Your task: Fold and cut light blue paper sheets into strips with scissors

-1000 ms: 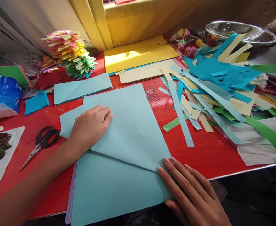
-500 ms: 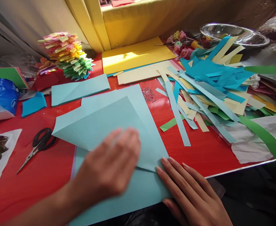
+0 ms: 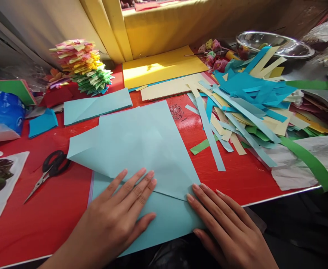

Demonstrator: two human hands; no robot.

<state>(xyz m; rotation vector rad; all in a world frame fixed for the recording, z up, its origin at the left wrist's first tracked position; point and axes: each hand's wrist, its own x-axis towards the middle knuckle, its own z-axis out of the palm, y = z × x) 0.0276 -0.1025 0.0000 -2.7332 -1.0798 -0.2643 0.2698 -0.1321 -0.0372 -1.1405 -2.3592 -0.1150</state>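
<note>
A light blue sheet of paper (image 3: pixel 136 138) lies in front of me, with its left corner lifted a little off the table. Beneath it more light blue paper (image 3: pixel 164 220) reaches past the near table edge. My left hand (image 3: pixel 121 209) rests flat on the paper near the upper sheet's lower edge, fingers spread and thumb apart. On the right, my right hand (image 3: pixel 225 224) lies with straight fingers, its tips touching the sheet's right corner. Neither hand grips anything. Scissors (image 3: pixel 48 170) with black handles lie to the left of the paper.
Paper strips (image 3: pixel 211 130) in several colours are heaped at the right, before a metal bowl (image 3: pixel 276 45). A folded-paper stack (image 3: pixel 82 67) stands at the back left. Yellow paper (image 3: pixel 164 69) lies by the wall, and a blue packet (image 3: pixel 5 112) is at far left.
My left hand has moved down and left and now lies flat. The turned-over flap of the upper sheet has swung back up and away from me. My right hand stays at the corner.
</note>
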